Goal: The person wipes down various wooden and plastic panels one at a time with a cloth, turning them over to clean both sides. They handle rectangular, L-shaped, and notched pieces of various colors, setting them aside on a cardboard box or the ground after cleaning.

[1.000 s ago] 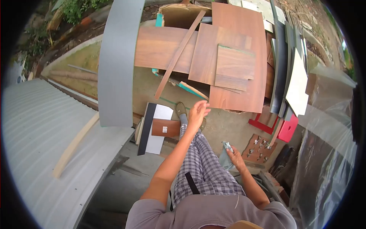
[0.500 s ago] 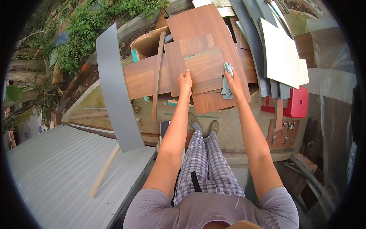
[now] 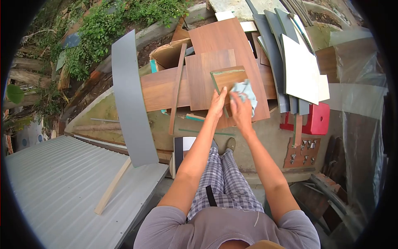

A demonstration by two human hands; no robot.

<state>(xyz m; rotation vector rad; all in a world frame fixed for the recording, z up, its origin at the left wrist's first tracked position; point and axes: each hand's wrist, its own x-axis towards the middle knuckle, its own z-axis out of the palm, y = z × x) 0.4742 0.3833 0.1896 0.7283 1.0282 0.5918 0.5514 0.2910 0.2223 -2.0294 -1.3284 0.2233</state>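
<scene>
A small wooden panel (image 3: 227, 77) with a pale, rough strip along its far edge is tilted above the larger brown boards (image 3: 203, 68). My left hand (image 3: 217, 102) grips its near left edge, fingers wrapped around it. My right hand (image 3: 241, 110) holds a light blue cloth (image 3: 245, 92) against the panel's right side; the cloth is crumpled and slightly blurred. Under the panel, the boards lie stacked on one another, and a narrow wooden strip (image 3: 178, 89) leans to their left.
A long grey board (image 3: 132, 99) stands at the left beside corrugated roofing (image 3: 78, 182). At the right are white panels (image 3: 299, 68), grey boards, a red stool (image 3: 318, 119) and a brown board with metal hinges (image 3: 302, 152).
The small panel has been turned and tilted, its near edge now toward my left hand. My right hand and the cloth have moved left onto it. The view has shifted slightly.
</scene>
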